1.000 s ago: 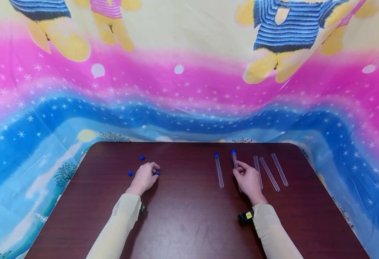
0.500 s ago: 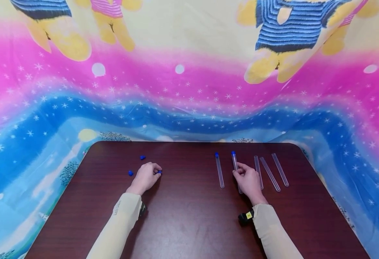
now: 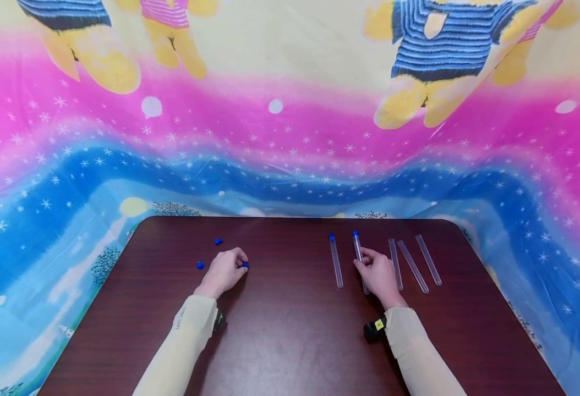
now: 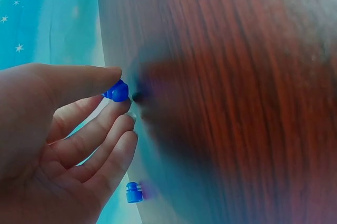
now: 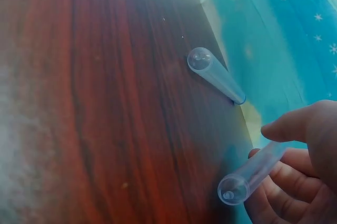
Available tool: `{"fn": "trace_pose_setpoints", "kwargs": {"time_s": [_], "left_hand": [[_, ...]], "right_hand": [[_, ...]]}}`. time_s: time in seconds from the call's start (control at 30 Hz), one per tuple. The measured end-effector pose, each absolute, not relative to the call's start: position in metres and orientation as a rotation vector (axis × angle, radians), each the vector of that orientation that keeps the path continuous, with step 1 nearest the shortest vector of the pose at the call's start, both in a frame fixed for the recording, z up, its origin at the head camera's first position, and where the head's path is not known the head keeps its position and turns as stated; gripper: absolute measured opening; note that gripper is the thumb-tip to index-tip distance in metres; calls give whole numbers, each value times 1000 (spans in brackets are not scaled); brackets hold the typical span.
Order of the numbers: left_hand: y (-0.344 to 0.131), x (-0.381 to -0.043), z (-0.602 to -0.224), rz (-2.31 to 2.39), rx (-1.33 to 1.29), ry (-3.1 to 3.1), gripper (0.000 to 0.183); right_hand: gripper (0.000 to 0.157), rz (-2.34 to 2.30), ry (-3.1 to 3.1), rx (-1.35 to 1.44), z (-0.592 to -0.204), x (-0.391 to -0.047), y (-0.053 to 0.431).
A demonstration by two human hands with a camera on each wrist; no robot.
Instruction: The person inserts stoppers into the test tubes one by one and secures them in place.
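We saw the right hand [image 3: 380, 275] over the right part of the counter [image 3: 290, 341], its thumb and fingers pinching a clear tube [image 3: 357, 250] near the middle. To the left, the left hand [image 3: 224, 272] pinched a small blue cap [image 4: 117, 91], with its other fingers loosely bent. We guessed the tube was light, stiff and a bit slippery, so its middle was a good place to hold; the tiny cap suited a fingertip pinch. From the head we saw a blue top [image 3: 355, 233] on that tube; the right wrist view showed only its round bottom end.
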State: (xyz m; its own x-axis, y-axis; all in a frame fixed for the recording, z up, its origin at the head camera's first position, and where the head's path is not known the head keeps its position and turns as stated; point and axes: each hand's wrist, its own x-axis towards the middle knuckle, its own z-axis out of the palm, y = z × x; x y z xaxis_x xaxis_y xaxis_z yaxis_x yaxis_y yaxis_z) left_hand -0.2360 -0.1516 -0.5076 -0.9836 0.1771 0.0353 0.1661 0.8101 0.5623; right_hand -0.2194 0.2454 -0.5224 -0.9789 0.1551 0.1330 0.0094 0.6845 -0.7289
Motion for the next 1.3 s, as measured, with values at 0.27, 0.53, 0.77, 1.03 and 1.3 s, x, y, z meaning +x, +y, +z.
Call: {"fn": "trace_pose_setpoints", "kwargs": {"time_s": [0.27, 0.53, 0.77, 1.03, 1.3], "left_hand": [[-148, -235, -506, 931, 284, 2965, 16], [-146, -234, -505, 940, 306, 2971, 18], [-145, -234, -507, 942, 300, 2973, 17], [-146, -235, -511, 945, 301, 2965, 17], [-145, -235, -512, 950, 313, 2974, 17]], "right_hand": [[43, 1121, -2771, -120, -519, -228, 246], [46, 1138, -2808, -122, -518, -233, 246], [47, 1081, -2826, -142, -518, -238, 244], [49, 1061, -2863, -163, -515, -238, 242], [47, 1026, -2874, -136, -513, -241, 237]]}}
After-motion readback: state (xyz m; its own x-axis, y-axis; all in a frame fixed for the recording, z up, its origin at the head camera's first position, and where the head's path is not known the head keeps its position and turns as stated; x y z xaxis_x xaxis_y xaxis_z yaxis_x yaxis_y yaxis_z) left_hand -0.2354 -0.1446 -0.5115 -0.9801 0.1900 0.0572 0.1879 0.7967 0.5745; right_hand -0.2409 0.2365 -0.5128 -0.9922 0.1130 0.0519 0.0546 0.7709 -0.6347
